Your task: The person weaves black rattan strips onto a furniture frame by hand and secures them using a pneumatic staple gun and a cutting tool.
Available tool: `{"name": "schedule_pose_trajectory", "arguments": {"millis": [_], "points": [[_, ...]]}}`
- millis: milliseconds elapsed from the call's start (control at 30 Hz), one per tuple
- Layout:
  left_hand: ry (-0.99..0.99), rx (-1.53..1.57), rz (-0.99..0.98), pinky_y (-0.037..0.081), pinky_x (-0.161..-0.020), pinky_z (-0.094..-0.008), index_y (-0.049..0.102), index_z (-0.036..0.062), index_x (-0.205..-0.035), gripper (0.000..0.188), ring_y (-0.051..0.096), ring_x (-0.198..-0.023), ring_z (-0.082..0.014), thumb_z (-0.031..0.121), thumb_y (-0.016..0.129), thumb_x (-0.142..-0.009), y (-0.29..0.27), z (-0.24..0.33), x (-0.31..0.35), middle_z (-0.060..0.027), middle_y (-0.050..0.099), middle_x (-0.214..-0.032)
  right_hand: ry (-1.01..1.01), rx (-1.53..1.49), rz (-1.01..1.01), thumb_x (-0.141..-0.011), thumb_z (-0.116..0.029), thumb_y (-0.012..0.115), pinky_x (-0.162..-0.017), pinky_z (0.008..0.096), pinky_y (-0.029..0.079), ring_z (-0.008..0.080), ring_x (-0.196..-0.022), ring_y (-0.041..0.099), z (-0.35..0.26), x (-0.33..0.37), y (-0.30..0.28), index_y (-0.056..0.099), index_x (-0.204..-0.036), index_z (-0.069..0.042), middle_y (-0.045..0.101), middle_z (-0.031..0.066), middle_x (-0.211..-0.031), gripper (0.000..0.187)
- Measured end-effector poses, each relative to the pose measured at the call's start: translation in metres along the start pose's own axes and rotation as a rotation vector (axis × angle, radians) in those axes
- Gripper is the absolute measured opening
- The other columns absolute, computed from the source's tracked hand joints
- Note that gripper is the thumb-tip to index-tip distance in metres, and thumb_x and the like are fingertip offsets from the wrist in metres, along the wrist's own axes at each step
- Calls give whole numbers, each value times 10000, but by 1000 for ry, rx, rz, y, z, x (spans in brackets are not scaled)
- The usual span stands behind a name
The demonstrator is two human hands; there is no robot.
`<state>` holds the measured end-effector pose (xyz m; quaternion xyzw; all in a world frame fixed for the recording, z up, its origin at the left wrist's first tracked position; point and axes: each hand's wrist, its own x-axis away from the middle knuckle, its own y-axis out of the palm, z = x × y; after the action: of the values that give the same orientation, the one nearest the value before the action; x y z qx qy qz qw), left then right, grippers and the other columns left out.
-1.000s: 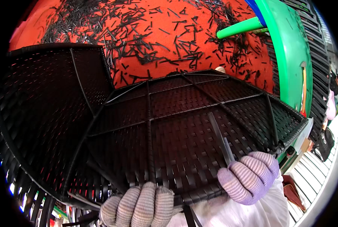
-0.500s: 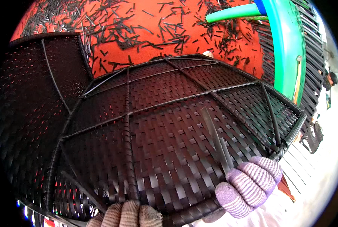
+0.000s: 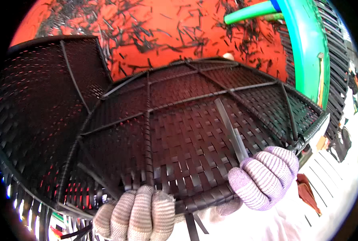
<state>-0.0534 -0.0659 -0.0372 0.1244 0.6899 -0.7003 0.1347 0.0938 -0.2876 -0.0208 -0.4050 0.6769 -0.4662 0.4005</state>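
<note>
A black woven wicker chair (image 3: pixel 195 140) fills the middle of the view, its underside frame of wrapped bars showing over the weave. My left hand (image 3: pixel 136 213), in a beige-and-grey striped glove, curls its fingers over the near rim, left of the middle. Farther right, my right hand (image 3: pixel 265 176) in a purple-and-white striped glove is closed round the same rim near the corner. A loose flat black strip (image 3: pixel 228 126) sticks up from the weave beside the right hand's fingers; whether the hand pinches it, I cannot tell. My palms are hidden.
An orange-red floor (image 3: pixel 134 60) beyond carries many scattered black strip offcuts. A green plastic chair (image 3: pixel 309 48) stands at the far right, with rows of dark strips (image 3: pixel 335 72) behind it. A brown-red object (image 3: pixel 307 195) lies right of my right hand.
The chair's near rim and both gripping hands have come up in the picture, so more of my left glove shows. The view has shifted slightly, and dangling strips now show below the rim.
</note>
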Motion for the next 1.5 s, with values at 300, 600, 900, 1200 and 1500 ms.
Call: {"name": "schedule_pose_trajectory", "arguments": {"millis": [300, 600, 900, 1200, 1500], "points": [[-45, 77, -69, 450, -740, -382, 734, 134, -978, 323, 652, -775, -197, 415, 686, -825, 2, 1, -4, -16, 685, -909, -165, -74, 195, -853, -503, 760, -762, 399, 544, 274, -851, 656, 21, -27, 20, 725, -1058, -70, 676, 84, -1011, 480], [-75, 91, 59, 429, -676, -384, 720, 137, -1014, 303, 639, -738, -220, 316, 693, -772, 11, 4, -2, -21, 667, -856, -306, -264, 327, -659, -242, 766, -767, 410, 518, 242, -879, 607, -17, -42, 24, 728, -1078, -113, 639, 31, -993, 440], [-61, 86, 131, 424, -669, -398, 705, 110, -1002, 337, 618, -736, -252, 406, 700, -840, 14, 4, 1, -58, 655, -854, -366, -319, 274, -760, -135, 751, -684, 370, 495, 250, -761, 615, -15, -62, 9, 703, -890, -99, 644, 38, -824, 143], [-49, 130, 186, 442, -698, -418, 681, 63, -966, 311, 617, -766, -302, 334, 738, -824, 15, 1, -1, -108, 648, -881, -159, -595, 139, -867, -101, 757, -667, 315, 521, 226, -737, 664, -4, -97, 24, 735, -895, -14, 686, 82, -790, 94], [-61, 130, 171, 447, -712, -429, 678, 53, -989, 265, 616, -775, -322, 243, 704, -806, 14, 1, -5, -132, 653, -896, -140, -681, 149, -873, -239, 774, -594, 379, 486, 311, -622, 624, -6, -100, 27, 694, -824, 6, 610, 165, -685, 263]]}}
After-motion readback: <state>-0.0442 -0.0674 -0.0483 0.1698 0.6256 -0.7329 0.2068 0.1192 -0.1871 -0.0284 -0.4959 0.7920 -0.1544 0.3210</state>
